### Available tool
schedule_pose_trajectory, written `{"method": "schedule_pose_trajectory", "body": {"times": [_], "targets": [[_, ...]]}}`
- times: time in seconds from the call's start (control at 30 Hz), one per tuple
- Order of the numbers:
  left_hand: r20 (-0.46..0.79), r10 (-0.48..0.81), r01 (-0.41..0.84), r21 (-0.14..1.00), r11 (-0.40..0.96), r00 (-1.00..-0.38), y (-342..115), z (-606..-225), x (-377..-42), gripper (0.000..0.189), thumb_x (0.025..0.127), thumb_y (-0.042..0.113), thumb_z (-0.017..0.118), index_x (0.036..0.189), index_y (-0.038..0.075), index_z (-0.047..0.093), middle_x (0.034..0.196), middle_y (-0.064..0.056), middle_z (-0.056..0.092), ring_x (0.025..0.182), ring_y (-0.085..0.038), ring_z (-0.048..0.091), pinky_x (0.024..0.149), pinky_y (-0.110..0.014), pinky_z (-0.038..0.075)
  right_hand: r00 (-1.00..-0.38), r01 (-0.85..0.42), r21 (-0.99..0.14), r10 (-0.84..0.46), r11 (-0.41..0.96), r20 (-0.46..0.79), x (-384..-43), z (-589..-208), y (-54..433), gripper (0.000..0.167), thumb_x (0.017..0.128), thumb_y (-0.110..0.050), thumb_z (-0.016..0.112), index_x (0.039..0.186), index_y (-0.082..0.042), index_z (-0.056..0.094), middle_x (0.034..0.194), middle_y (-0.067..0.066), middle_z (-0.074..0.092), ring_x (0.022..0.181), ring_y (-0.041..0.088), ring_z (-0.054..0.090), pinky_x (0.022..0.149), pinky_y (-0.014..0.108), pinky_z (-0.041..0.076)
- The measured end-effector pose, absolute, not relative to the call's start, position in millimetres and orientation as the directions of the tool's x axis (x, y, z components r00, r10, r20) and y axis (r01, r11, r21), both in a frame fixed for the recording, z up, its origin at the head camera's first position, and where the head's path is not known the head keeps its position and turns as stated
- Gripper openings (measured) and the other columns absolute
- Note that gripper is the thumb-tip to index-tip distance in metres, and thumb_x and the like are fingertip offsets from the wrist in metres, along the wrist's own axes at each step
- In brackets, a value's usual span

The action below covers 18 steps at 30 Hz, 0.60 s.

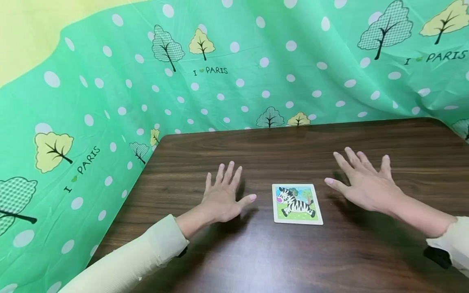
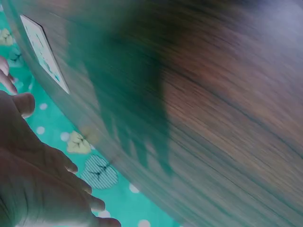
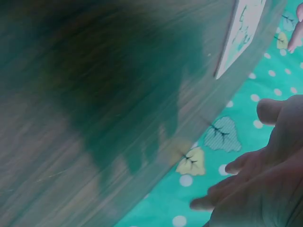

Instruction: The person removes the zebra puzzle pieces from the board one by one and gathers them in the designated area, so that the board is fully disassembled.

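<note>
While the left hand [image 1: 222, 201] and right hand [image 1: 369, 186] hover, fingers spread, the zebra board [image 1: 297, 204] lies between them.
Flat on the table [image 1: 278, 260], touched by neither, it looks thin, so a low sideways sweep of either hand could knock it askew.

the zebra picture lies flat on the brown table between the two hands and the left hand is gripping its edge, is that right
Not quite: the left hand isn't gripping the zebra picture. The head view shows that hand open and apart from it. The rest is right.
</note>
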<state>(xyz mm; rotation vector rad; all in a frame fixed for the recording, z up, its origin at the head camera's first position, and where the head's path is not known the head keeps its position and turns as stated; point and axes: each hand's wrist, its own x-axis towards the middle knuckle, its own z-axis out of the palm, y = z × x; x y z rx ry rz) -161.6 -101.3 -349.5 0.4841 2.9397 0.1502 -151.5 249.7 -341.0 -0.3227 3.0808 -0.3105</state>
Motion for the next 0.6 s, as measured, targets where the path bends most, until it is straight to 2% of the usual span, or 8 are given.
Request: {"method": "schedule_pose_trajectory", "body": {"times": [0.13,0.37,0.6], "targets": [[-0.158,0.386,0.371,0.120,0.921,-0.909,-88.3,-348.5,-156.0,0.087,0.091,0.072,0.032,0.156,0.022,0.003,0.161,-0.002,-0.008,0.147,-0.025,-0.005,0.114,-0.056,-0.001,-0.969,-0.235,-0.230,-0.245,0.944,-0.014,-155.0,-336.3,234.3,0.087,0.095,-0.064,0.037,0.155,-0.008,0.008,0.155,0.030,0.011,0.134,0.056,0.021,0.097,0.071,-0.020],[-0.182,0.470,0.452,0.130,0.882,-0.864,-69.0,-348.0,-145.2,0.083,0.093,0.066,0.038,0.156,0.018,0.013,0.162,-0.004,0.000,0.147,-0.024,0.004,0.115,-0.054,0.007,-0.946,-0.318,-0.251,-0.323,0.914,0.025,-159.9,-335.3,209.2,0.082,0.095,-0.054,0.050,0.153,-0.004,0.022,0.150,0.030,0.028,0.131,0.053,0.029,0.103,0.072,0.003],[-0.169,0.521,0.497,0.168,0.852,-0.836,-61.0,-347.2,-137.6,0.077,0.094,0.059,0.047,0.154,0.018,0.024,0.161,-0.004,0.010,0.146,-0.023,0.012,0.115,-0.050,0.013,-0.913,-0.407,-0.321,-0.395,0.855,0.105,-163.3,-342.2,192.4,0.065,0.090,-0.034,0.066,0.142,-0.002,0.045,0.131,0.021,0.049,0.122,0.041,0.039,0.093,0.061,0.024]]}}
